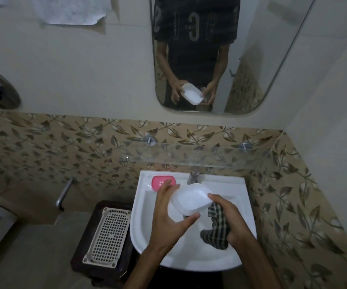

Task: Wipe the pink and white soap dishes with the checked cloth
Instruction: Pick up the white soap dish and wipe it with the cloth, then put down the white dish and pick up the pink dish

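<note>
Above the white sink (226,259) my left hand (169,217) holds the white soap dish (191,200), thumb under its near edge and fingers along its far left side. The dish is tilted, its hollow facing up and right. My right hand (230,217) grips the checked cloth (217,228), which hangs down into the basin, and its thumb touches the dish's right rim. The pink soap dish (158,181) lies on the sink's back left ledge, partly hidden by my left fingers.
A tap (193,177) stands at the sink's back centre under a glass shelf (199,157). A mirror (206,59) above reflects the person holding the dish. Left of the sink a beige perforated tray (107,234) lies on a dark stool (103,265).
</note>
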